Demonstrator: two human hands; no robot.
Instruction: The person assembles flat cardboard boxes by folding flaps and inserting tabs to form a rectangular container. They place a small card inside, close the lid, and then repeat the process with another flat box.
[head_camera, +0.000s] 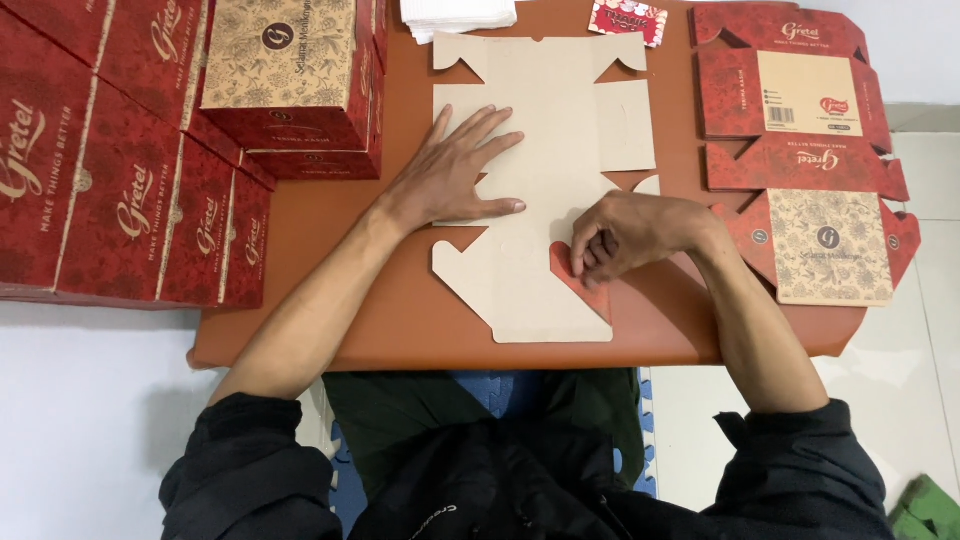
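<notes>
My left hand (455, 170) lies flat and fully spread on the unfolded box blank (535, 180), palm down on its plain grey-brown inner side, gripping nothing, just pressing so the sheet cannot slide or spring up. The blank sits in the middle of the small orange-brown table (400, 320), its near edge close to the table's front edge. My right hand (630, 235) is curled nearly closed, fingertips pinching a side flap (578, 275) at the blank's near right corner; the flap is turned up so its red printed face shows, which is why I hold it tight, since I judge the card would flop back along the crease otherwise. Along the right edge of the table lies a stack of flat blanks (800, 150), printed side up, red with a tan patterned panel, overhanging the edge a little and within easy reach. At the far left corner stand finished boxes (290, 80), red with tan patterned lids, and more red cartons (120, 170) are stacked beyond the left edge. At the far edge I see a pile of white sheets (455, 15) and a small red card (628, 20). Around the table the floor looks pale and smooth, and my dark sleeves and lap fill the near side.
</notes>
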